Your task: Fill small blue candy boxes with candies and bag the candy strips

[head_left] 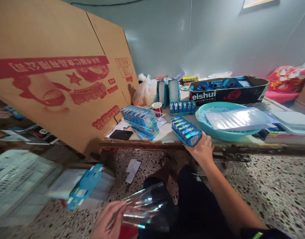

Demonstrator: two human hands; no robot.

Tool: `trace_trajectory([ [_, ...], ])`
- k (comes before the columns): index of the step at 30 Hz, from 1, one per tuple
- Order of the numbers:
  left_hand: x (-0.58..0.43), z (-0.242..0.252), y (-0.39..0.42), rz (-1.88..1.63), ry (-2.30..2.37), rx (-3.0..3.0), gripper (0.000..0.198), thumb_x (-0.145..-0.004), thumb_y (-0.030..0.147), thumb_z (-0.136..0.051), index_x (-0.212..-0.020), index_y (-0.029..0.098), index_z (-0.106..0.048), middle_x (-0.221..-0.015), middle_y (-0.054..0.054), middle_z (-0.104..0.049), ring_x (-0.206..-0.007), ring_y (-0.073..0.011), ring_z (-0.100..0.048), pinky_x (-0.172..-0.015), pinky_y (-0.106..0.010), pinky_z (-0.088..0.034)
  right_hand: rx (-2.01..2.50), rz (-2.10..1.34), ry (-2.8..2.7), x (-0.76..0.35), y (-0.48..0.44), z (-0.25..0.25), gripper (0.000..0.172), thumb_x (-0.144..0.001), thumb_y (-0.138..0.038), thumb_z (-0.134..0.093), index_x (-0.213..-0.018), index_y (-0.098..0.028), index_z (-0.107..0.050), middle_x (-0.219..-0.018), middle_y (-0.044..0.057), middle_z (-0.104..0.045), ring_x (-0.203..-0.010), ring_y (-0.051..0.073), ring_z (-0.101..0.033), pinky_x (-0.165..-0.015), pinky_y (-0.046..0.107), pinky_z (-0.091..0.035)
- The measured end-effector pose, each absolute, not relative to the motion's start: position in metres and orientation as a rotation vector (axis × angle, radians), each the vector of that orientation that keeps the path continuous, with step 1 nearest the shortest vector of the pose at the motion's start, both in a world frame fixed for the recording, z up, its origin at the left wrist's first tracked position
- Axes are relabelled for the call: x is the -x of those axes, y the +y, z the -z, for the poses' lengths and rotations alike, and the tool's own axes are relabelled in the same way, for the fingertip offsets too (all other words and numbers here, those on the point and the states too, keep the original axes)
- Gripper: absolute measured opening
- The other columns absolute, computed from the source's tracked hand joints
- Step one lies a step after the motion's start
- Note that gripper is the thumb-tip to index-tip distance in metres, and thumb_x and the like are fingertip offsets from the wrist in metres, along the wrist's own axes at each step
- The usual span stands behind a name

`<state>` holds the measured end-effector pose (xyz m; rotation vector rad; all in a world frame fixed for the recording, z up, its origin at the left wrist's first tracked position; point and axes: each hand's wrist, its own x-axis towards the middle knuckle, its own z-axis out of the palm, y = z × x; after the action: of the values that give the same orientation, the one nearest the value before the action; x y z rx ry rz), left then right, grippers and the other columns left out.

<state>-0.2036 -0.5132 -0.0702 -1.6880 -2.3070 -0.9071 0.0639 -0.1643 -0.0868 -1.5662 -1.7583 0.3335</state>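
Note:
Low over my lap, my left hand pinches the edge of a clear plastic bag. My right hand grips the near end of a blue tray of small boxes, tilted at the table's front edge. Its fingers wrap round the tray's right side, partly out of sight. Behind it stands another blue tray of small boxes. To the left, more trays of blue boxes lie stacked, with clear film around the upper one.
A turquoise basin of small white pieces carries a plastic sheet stack. Behind is a black carton of blue boxes. A paper cup and a dark phone-like slab sit left. A large cardboard box leans there; flattened blue cartons lie below.

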Motion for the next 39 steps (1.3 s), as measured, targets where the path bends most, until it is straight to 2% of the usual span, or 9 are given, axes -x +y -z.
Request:
trace_trajectory([
  [5,0.201,0.068,-0.497,0.954,-2.379,1.511,0.039,-0.095,0.052,-0.054,-0.116,0.024,-0.073,-0.108,-0.004,-0.073,-0.094,-0.0186,-0.071,-0.084,-0.026,-0.057,1.386,-0.716,-1.578,-0.092,-0.195,0.101,0.093,-0.068,-0.06,-0.074,-0.143,-0.017,-0.038,-0.135,0.019,-0.046,-0.127,0.038,-0.048,-0.11,0.057,-0.035],
  [10,0.202,0.065,-0.491,0.966,-2.384,1.521,0.034,-0.095,0.051,-0.055,-0.11,0.027,-0.074,-0.11,-0.003,-0.071,-0.099,-0.0187,-0.07,-0.087,-0.026,-0.054,1.192,-1.782,-0.662,-0.106,-0.196,0.119,0.037,-0.086,-0.053,-0.062,-0.104,-0.022,-0.053,-0.109,0.007,-0.06,-0.106,0.026,-0.062,-0.099,0.047,-0.049],
  [12,0.202,0.063,-0.492,0.944,-2.362,1.546,0.032,-0.096,0.049,-0.055,-0.11,0.028,-0.074,-0.11,-0.003,-0.071,-0.099,-0.0183,-0.069,-0.087,-0.026,-0.054,1.049,-2.228,-0.287,-0.107,-0.187,0.126,0.039,-0.096,-0.058,-0.046,-0.098,-0.02,-0.054,-0.103,0.009,-0.063,-0.109,0.028,-0.064,-0.095,0.048,-0.052],
  [14,0.203,0.062,-0.493,0.924,-2.323,1.582,0.029,-0.096,0.045,-0.054,-0.11,0.029,-0.074,-0.11,-0.003,-0.07,-0.098,-0.0173,-0.069,-0.085,-0.024,-0.055,0.752,-2.434,-0.11,-0.104,-0.176,0.131,0.059,-0.1,-0.068,-0.027,-0.106,-0.017,-0.057,-0.111,0.014,-0.066,-0.121,0.031,-0.061,-0.094,0.048,-0.053],
  [16,0.203,0.059,-0.495,0.913,-2.258,1.625,0.027,-0.096,0.041,-0.054,-0.108,0.03,-0.075,-0.109,-0.003,-0.07,-0.097,-0.0165,-0.07,-0.084,-0.023,-0.056,0.474,-2.471,-0.108,-0.097,-0.169,0.136,0.076,-0.097,-0.077,-0.019,-0.123,-0.016,-0.057,-0.125,0.016,-0.065,-0.131,0.03,-0.054,-0.096,0.046,-0.053],
  [21,0.2,0.051,-0.502,0.947,-2.212,1.55,0.024,-0.095,0.036,-0.056,-0.106,0.029,-0.076,-0.109,-0.004,-0.071,-0.095,-0.0162,-0.071,-0.081,-0.023,-0.058,0.195,-2.473,-0.148,-0.084,-0.169,0.141,0.097,-0.084,-0.09,-0.031,-0.144,-0.015,-0.047,-0.149,0.019,-0.051,-0.142,0.029,-0.044,-0.103,0.041,-0.051],
  [24,0.199,0.05,-0.507,0.949,-2.211,1.543,0.023,-0.094,0.038,-0.057,-0.102,0.029,-0.076,-0.107,-0.003,-0.074,-0.096,-0.0172,-0.073,-0.082,-0.024,-0.059,0.175,-2.47,-0.167,-0.087,-0.164,0.142,0.086,-0.093,-0.08,-0.031,-0.15,-0.018,-0.041,-0.155,0.016,-0.045,-0.144,0.028,-0.042,-0.101,0.041,-0.053],
  [30,0.199,0.061,-0.506,0.973,-2.342,1.457,0.033,-0.096,0.048,-0.052,-0.1,0.028,-0.077,-0.103,-0.003,-0.078,-0.094,-0.0194,-0.075,-0.085,-0.028,-0.061,0.314,-2.574,-0.148,-0.092,-0.15,0.137,0.062,-0.104,-0.052,-0.031,-0.152,-0.015,-0.037,-0.143,0.018,-0.057,-0.121,0.022,-0.062,-0.092,0.037,-0.056],
  [39,0.182,0.051,-0.494,1.07,-2.403,1.488,0.029,-0.096,0.043,-0.054,-0.105,0.027,-0.076,-0.107,-0.002,-0.077,-0.098,-0.0193,-0.073,-0.092,-0.03,-0.059,0.385,-2.585,-0.351,-0.126,-0.192,0.162,0.064,-0.088,-0.061,-0.053,-0.137,-0.021,-0.055,-0.135,0.012,-0.064,-0.104,0.023,-0.068,-0.088,0.038,-0.056],
])
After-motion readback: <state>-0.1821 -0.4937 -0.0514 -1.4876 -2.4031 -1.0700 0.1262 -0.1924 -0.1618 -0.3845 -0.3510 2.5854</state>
